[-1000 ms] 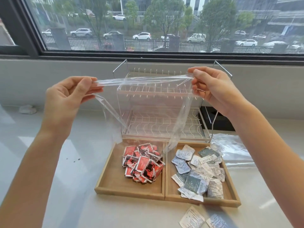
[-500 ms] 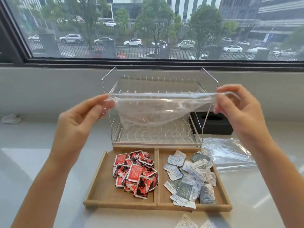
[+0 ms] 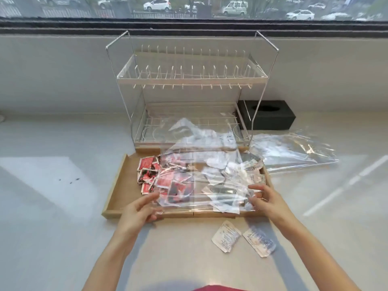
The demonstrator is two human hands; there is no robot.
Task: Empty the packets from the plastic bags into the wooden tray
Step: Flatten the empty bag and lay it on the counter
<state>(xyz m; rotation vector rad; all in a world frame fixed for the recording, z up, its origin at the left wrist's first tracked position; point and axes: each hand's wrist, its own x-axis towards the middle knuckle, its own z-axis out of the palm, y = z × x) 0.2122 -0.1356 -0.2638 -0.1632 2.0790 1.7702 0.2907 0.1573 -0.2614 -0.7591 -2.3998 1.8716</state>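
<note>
**Bag spread low over the tray**

Your left hand [image 3: 142, 208] and right hand [image 3: 265, 199] sit at the near corners of the clear bag [image 3: 201, 164], just below centre frame. The fingers of both are loosely curled at the bag's near edge; motion blur hides whether they pinch the film or merely touch it, so the hold cannot be told on either side. The bag stretches away from your hands toward the upper middle, draped over most of the tray [image 3: 117, 185] and reaching the rack's [image 3: 189, 80] lower shelf.

Under the film, red packets [image 3: 147, 171] fill the tray's left compartment, and pale packets [image 3: 255, 175] lie in the right one. Two more pale packets [image 3: 225, 236] lie on the counter [image 3: 52, 206] in front of the tray, lower right of centre, outside it. A second bag [image 3: 294, 150] lies flat on the counter at the right, beside the tray. A black box [image 3: 270, 117] stands behind it, next to the rack. The draped film blocks a clean view of the tray's contents.

Half a second ago you held the bag stretched taut in the air in front of the rack, hands raised and wide apart. Now it is down over the tray, and your hands are low and closer together.
</note>
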